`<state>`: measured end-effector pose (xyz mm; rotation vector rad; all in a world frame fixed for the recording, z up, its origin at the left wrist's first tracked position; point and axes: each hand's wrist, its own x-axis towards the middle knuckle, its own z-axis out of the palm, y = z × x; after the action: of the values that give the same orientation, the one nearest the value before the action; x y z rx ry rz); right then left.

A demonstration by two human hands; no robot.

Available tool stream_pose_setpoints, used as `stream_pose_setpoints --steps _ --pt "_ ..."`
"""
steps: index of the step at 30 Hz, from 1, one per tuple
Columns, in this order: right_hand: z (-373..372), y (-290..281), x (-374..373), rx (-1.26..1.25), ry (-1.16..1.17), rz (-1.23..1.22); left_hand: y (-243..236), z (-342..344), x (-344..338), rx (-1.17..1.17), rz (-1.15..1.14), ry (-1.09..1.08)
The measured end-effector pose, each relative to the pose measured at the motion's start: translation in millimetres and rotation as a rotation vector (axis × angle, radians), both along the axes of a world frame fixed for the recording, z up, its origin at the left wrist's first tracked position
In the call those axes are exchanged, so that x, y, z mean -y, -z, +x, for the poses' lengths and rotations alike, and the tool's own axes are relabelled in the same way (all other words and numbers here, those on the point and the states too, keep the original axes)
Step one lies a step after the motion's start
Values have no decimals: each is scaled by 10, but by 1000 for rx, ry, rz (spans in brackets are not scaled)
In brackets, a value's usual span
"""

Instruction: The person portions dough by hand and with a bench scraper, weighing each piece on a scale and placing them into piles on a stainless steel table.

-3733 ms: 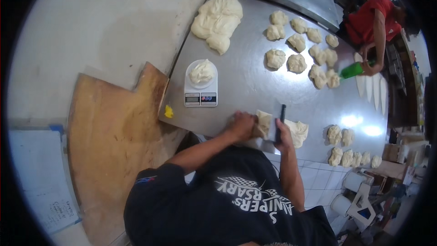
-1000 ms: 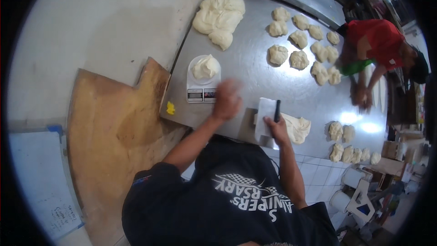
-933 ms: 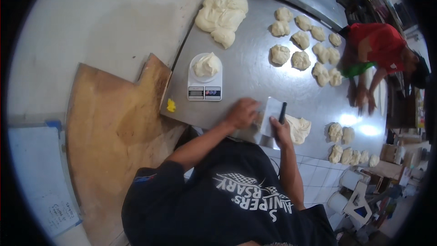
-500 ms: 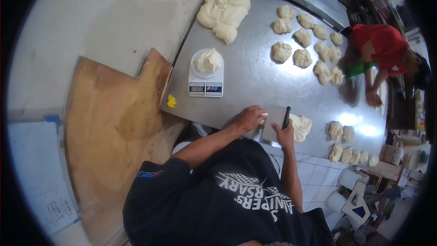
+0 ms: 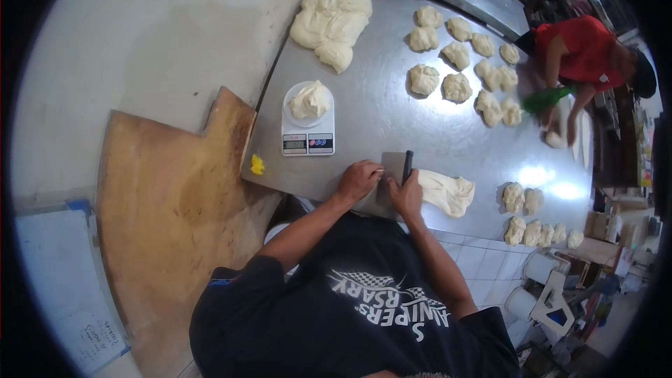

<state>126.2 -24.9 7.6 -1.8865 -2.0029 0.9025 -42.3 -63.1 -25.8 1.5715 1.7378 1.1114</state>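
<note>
My right hand (image 5: 406,194) is closed on a dough scraper (image 5: 393,164) with a flat metal blade and a black handle, held above the table's near edge. My left hand (image 5: 358,180) is beside the blade, fingers bent together around a small pale bit that looks like dough. Just right of my right hand, a flattened, stretched piece of dough (image 5: 451,193) lies on the steel table (image 5: 364,115). Farther left, a white kitchen scale (image 5: 308,129) carries a lump of dough (image 5: 309,100) on its round plate.
A large dough mass (image 5: 332,17) lies at the far left. Several dough portions (image 5: 458,87) sit toward the back, more (image 5: 514,197) at the right. A yellow scrap (image 5: 257,164) lies by the left edge. A co-worker in red (image 5: 581,49) handles dough across the table.
Both hands and the scraper have shifted left, away from the stretched dough, more of which now shows. The co-worker's arms have moved, and a dough piece shows under their hands.
</note>
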Motion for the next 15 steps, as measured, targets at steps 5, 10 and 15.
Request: stream_pose_setpoints --steps 5,10,15 --pt "135 57 -100 -194 32 -76 -156 -95 -39 106 -73 -31" --pt "213 -106 -163 -363 95 -225 -316 -139 -36 190 -10 -67" --pt "289 -149 -169 -527 160 -344 -486 -370 -143 326 84 -247"
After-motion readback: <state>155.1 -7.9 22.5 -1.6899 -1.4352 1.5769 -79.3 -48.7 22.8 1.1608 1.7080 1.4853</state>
